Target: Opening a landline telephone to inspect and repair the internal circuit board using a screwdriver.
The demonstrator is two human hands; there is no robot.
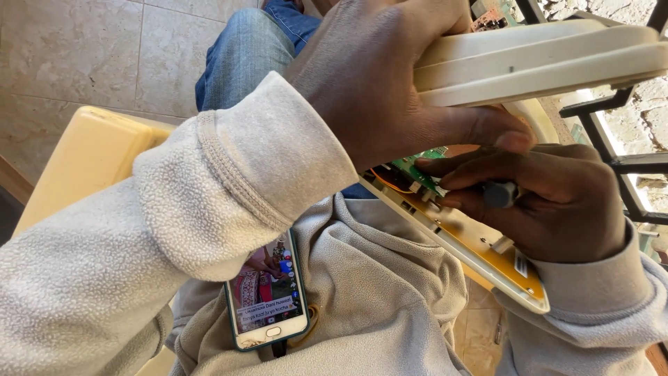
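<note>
- My left hand [390, 76] is closed around the cream plastic casing [543, 59], thumb pressed under its lower edge; the casing lies at about one o'clock in the view, its long axis running from nine towards three o'clock and tilted a little upward at the right end
- My right hand [557, 202] is curled tight on a small grey-tipped tool [499, 193]; its tip end points towards nine o'clock, at the green circuit board [421, 170]
- The board sits in the open lower shell [480, 247], a cream tray with a yellow-brown inner face; the shell's long axis slopes from about ten o'clock down to four o'clock, its lower corner hanging free past my wrist
- The casing lies just above my right hand, so the gap between it and the shell is narrow
- A phone [270, 296] with a lit screen rests on my lap at six o'clock, well apart from both hands; there is open room around it
- A yellow chair edge [83, 153] shows at nine o'clock; tiled floor [83, 49] at eleven; a black metal grille [626, 139] close at three o'clock
</note>
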